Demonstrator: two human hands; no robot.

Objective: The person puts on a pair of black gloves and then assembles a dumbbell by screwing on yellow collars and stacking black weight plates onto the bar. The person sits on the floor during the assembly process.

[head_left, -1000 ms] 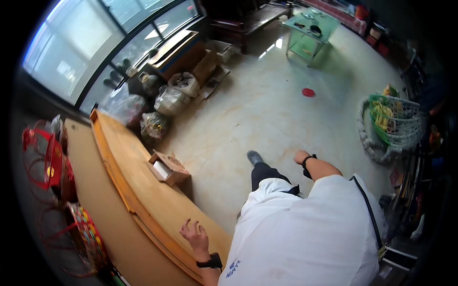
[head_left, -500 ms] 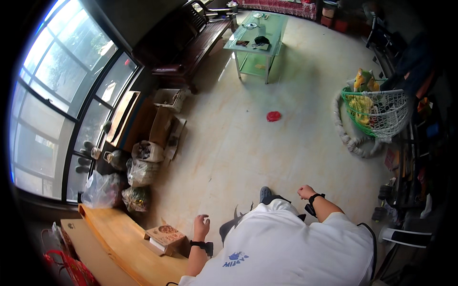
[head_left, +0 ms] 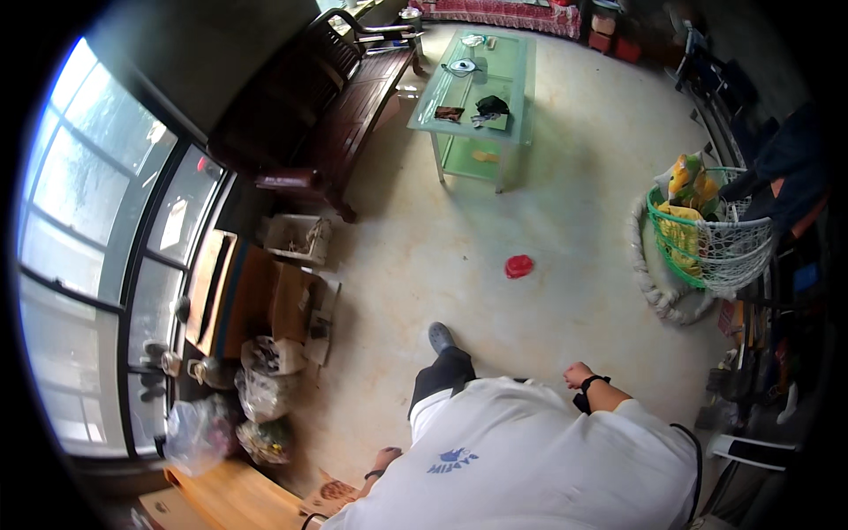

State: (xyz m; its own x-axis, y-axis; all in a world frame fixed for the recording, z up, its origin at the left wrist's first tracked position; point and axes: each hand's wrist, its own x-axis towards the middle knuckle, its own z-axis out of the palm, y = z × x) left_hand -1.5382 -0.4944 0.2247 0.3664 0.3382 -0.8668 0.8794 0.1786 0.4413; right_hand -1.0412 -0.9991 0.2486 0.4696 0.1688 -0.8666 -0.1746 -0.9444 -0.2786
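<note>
**Left hand [head_left: 386,458] showing only in part beside the white shirt [head_left: 512,450]**

The shirt is hiding most of the left forearm; blur is masking the fingers, so their state cannot be told. The right hand [head_left: 579,374] is curling its fingers inward; whether it is gripping anything cannot be told. The left arm is covering part of one cardboard box [head_left: 330,495], lying just beside that hand. The lower edge is cutting off one wooden top [head_left: 237,496]. One shoe [head_left: 441,337] is showing. Ahead, one unidentifiable red item [head_left: 519,266] is lying on the floor; one net basket [head_left: 733,247] is standing rightward.
</note>
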